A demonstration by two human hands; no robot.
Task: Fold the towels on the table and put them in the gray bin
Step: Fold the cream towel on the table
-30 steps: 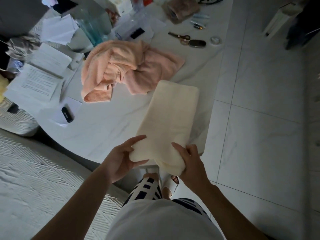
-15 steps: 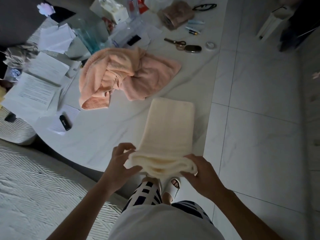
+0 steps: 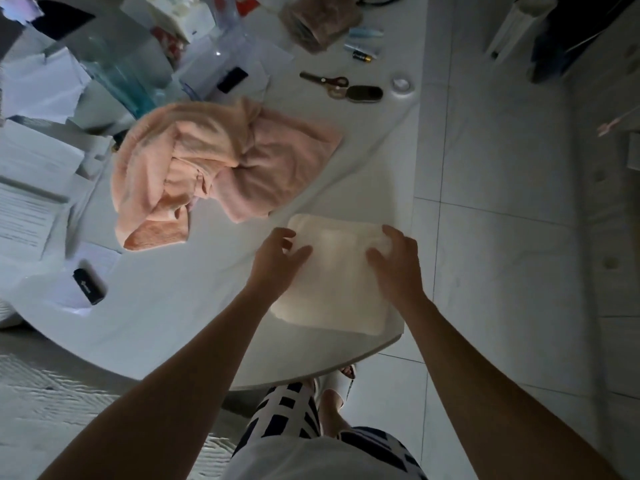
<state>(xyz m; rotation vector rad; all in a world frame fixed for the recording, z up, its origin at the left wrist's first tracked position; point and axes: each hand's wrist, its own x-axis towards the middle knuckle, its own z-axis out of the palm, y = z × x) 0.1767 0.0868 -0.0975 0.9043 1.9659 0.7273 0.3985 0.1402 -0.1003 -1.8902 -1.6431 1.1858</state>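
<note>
A cream towel (image 3: pixel 337 278) lies folded into a thick square near the front right edge of the white table (image 3: pixel 166 327). My left hand (image 3: pixel 277 258) rests over its left side with fingers spread and loosely bent. My right hand (image 3: pixel 398 261) sits on its right far corner, fingers curved over the edge. Behind them a peach towel (image 3: pixel 214 168) lies crumpled in a heap. No gray bin shows in this view.
Papers (image 3: pixel 24 216) and a small black device (image 3: pixel 88 285) lie on the table's left. Scissors (image 3: pixel 323 81), a dark oval case (image 3: pixel 365 94) and a tape roll (image 3: pixel 401 85) lie at the back. Tiled floor (image 3: pixel 502 237) runs along the right, a ribbed rug (image 3: pixel 52 410) at lower left.
The long cream towel has been folded over away from me into a square on the table. Both hands moved forward from its near end onto its top.
</note>
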